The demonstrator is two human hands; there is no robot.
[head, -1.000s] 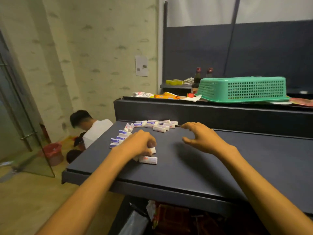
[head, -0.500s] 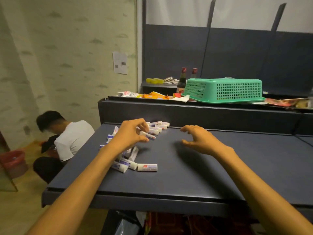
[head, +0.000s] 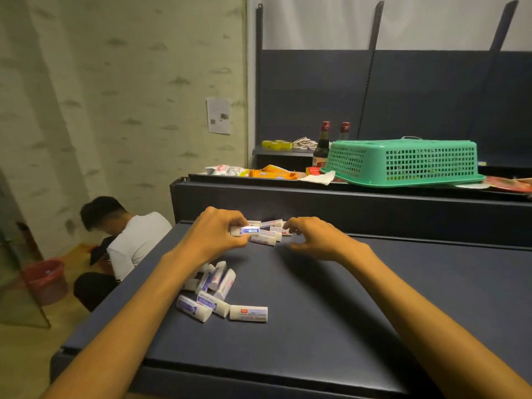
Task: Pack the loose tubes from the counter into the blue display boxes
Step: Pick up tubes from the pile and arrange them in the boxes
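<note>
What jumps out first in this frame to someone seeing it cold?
Two bare arms reach across the dark counter: the left hand pinches a white tube at the far row, and the right hand hovers beside it with curled fingers. A loose heap of tubes lies near the left forearm. Behind, an upturned green basket sits on the raised shelf, and a person in a white shirt crouches on the floor at left.

Tubes (head: pixel 248 313) white with blue and red labels; counter (head: pixel 345 298) dark navy; basket (head: pixel 403 161) far right green mesh; wall (head: pixel 100 82) left pale green, darker dashes; bucket (head: pixel 46 279) red.
</note>
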